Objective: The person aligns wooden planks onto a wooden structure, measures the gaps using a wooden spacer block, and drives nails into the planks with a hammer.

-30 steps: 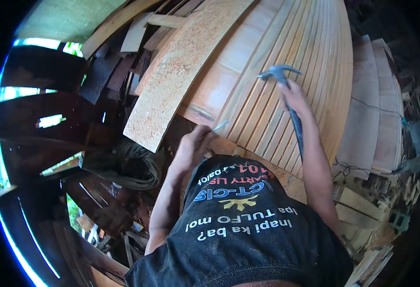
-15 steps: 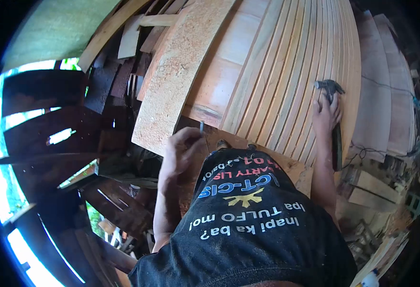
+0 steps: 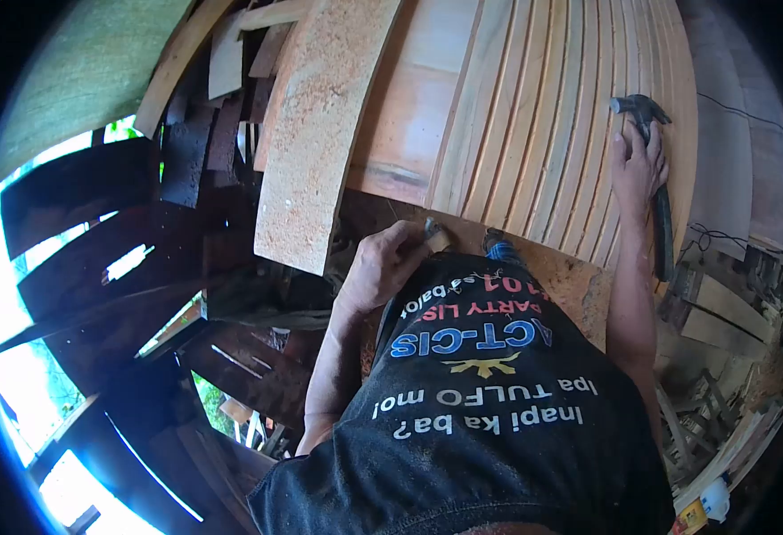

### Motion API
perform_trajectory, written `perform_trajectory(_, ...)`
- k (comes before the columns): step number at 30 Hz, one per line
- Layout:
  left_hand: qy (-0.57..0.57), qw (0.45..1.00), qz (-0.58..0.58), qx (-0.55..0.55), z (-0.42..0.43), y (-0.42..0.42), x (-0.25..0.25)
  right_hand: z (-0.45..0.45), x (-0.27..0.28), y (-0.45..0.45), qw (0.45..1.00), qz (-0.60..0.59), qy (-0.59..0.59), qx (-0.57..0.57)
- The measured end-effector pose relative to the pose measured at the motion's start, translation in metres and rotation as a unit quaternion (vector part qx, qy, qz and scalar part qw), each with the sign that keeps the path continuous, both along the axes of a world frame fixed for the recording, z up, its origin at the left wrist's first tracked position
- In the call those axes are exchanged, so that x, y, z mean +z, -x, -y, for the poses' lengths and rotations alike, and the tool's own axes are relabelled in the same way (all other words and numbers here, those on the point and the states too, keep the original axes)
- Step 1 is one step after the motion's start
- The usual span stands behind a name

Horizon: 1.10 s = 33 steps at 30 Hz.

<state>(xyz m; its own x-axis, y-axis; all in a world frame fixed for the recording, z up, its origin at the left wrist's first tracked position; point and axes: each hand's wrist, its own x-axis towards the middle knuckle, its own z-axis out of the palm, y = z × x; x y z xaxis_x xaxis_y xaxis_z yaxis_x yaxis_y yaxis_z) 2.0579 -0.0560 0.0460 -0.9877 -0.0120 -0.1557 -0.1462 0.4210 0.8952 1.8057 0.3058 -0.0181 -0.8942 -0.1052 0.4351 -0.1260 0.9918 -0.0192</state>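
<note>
Left hand (image 3: 378, 267) at 11 o'clock, small metallic-looking bit (image 3: 430, 225) seemingly pinched. Right hand (image 3: 638, 174) at 1, hammer (image 3: 663, 223) gripped high, over grooved planks (image 3: 552, 134). Probably stiff, top-heavy, pretty tough; better balance likely felt lower down.

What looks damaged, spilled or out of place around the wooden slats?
A dark smudge marks the near end of the pale panel, standing out against its lighter face. Sawdust is scattered over the wide board, though that seems ordinary for woodwork. I see no obvious break in the slats.
</note>
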Motion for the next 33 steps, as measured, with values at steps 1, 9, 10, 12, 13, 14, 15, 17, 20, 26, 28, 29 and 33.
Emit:
perform_trajectory(1, -0.001, 1.0, 0.013, 0.024, 0.004, -0.008, -0.008, -0.001, -0.001, 0.001, 1.0, 0.0, -0.003, -0.001)
perform_trajectory(9, -0.117, 0.983, 0.072, 0.122, 0.016, -0.048, -0.096, -0.006, -0.008, 0.006, 1.0, 0.017, -0.007, -0.001)
perform_trajectory(10, -0.079, 0.99, 0.058, 0.103, 0.014, -0.045, -0.099, -0.005, -0.007, 0.005, 1.0, 0.012, -0.002, 0.005)
perform_trajectory(12, -0.235, 0.943, 0.112, 0.208, -0.002, -0.029, -0.101, -0.006, -0.008, 0.006, 1.0, 0.003, -0.003, 0.014)
perform_trajectory(13, -0.312, 0.905, 0.136, 0.255, -0.01, -0.018, -0.099, -0.007, -0.009, 0.006, 1.0, 0.006, -0.009, 0.014)
perform_trajectory(14, -0.333, 0.902, 0.115, 0.249, -0.014, -0.009, -0.096, -0.009, -0.01, 0.007, 1.0, 0.007, -0.014, 0.013)
perform_trajectory(15, -0.352, 0.899, 0.093, 0.242, -0.017, 0.001, -0.091, -0.01, -0.01, 0.008, 1.0, 0.009, -0.021, 0.011)
perform_trajectory(17, -0.351, 0.898, 0.095, 0.249, -0.024, 0.013, -0.09, -0.01, -0.01, 0.006, 1.0, 0.0, -0.019, 0.017)
perform_trajectory(20, -0.289, 0.906, 0.133, 0.281, -0.031, 0.022, -0.094, -0.008, -0.011, 0.006, 1.0, 0.004, -0.014, 0.017)
perform_trajectory(26, -0.296, 0.899, 0.1, 0.307, -0.035, 0.027, -0.086, -0.04, -0.014, 0.034, 0.995, -0.056, 0.083, -0.024)
perform_trajectory(28, -0.313, 0.895, 0.127, 0.29, -0.03, 0.024, -0.079, -0.05, 0.018, 0.043, 0.987, 0.13, 0.089, 0.008)
perform_trajectory(29, -0.321, 0.893, 0.141, 0.282, -0.028, 0.022, -0.077, -0.053, 0.033, 0.046, 0.97, 0.223, 0.089, 0.023)
perform_trajectory(33, -0.294, 0.913, 0.119, 0.258, -0.023, 0.018, -0.078, -0.061, 0.032, 0.043, 0.908, 0.313, 0.274, 0.049)
